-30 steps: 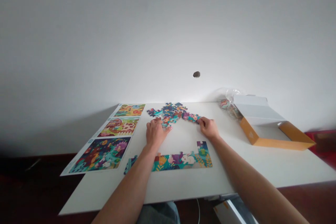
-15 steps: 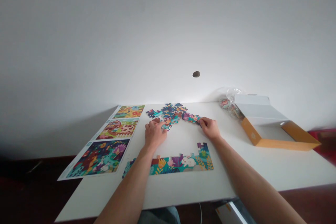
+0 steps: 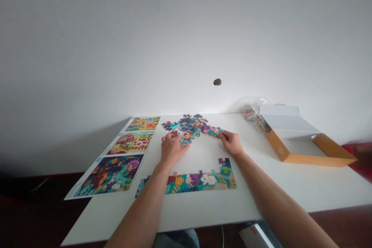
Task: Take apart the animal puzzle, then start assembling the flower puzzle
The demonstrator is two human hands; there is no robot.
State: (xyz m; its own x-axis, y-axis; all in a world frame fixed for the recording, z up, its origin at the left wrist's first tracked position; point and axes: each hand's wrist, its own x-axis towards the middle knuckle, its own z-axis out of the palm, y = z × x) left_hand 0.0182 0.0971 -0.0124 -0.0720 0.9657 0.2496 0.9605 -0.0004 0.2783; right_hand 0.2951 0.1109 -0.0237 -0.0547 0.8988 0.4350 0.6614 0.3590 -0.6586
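Observation:
At the left edge of a loose pile of jigsaw pieces, my left hand rests with curled fingers and the thumb spread apart. Its fingertips touch brown and teal pieces; part of the contact is hidden. My right hand is closed, thumb and forefinger pinching the end of a puzzle piece at the right of the pile, beside pink and teal pieces. Closer to me lies a joined puzzle strip with a white rabbit, rising at its right corner. My left forearm covers part of its left end.
A printed sheet with three pictures lies on the left, overhanging the white table. On the right stand an open yellow box and a clear plastic bag with pieces inside. A wall with a hole rises behind.
My left thumb has shifted slightly right, and the nearby orange and teal pieces have slid the same way. My right hand has barely moved. The joined strip stays put.

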